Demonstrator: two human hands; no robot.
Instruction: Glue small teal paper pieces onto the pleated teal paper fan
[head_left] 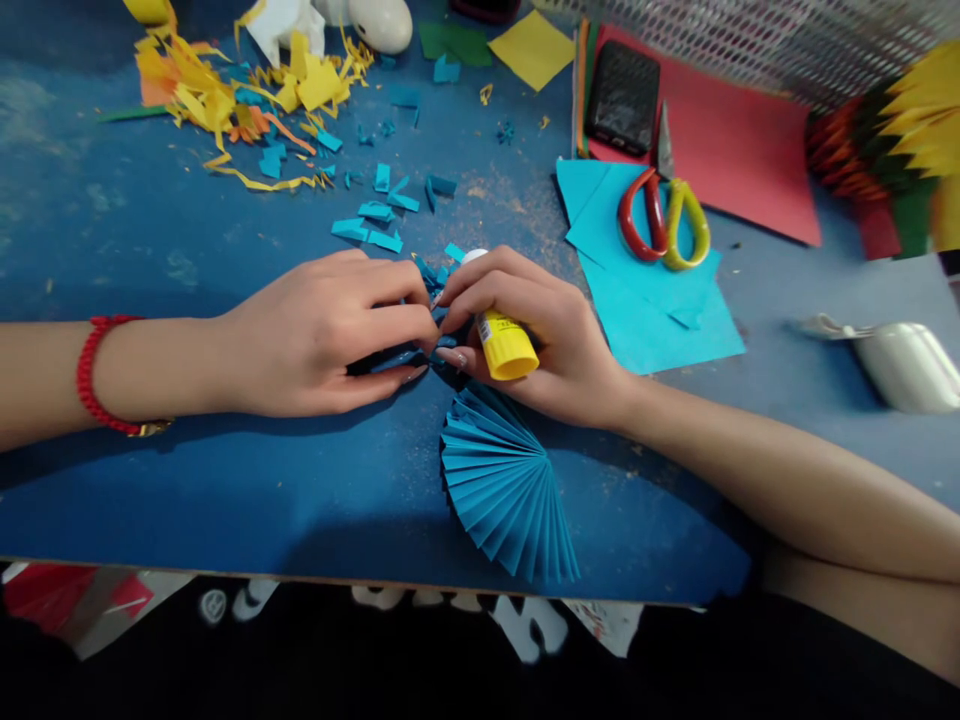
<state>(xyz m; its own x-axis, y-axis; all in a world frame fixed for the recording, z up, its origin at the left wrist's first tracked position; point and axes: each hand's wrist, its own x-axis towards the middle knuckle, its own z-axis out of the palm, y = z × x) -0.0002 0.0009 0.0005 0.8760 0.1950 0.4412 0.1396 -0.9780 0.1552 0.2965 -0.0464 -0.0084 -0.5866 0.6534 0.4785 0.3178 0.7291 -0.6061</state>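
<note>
Blue table [150,480], covers most of view, scuffed, near edge along bottom. Red paper sheet [742,150] top right, flat on table. Stack of light blue paper sheets [660,310] right of center, just beside right hand, partly overlapping red sheet edge. Pleated blue paper fan [502,490] center-bottom, folds spread toward near table edge, narrow end up under both hands. Pile of yellow/orange paper scraps [225,90] top left, w/ small blue paper bits [379,215] scattered btwn pile and hands.

Left hand [330,335] palm down on table, fingers pinched narrow on fan's top end, thumb underneath; red bead bracelet [94,375] on wrist. Right hand [525,335] grip closed around yellow glue stick [504,345], stick tilted, white end up toward fingertips, yellow base toward camera; fingertips meet left hand's fingertips at fan's narrow end. Exact contact pt of glue w/ paper hidden by fingers.

Scissors [664,215], red and yellow handles, lying on light blue sheets, blade pointing away. Black phone [622,95] on red sheet, just behind scissors. White rounded object [900,365] far right on table, well apart from hands. Yellow paper square [534,48] top center.
</note>
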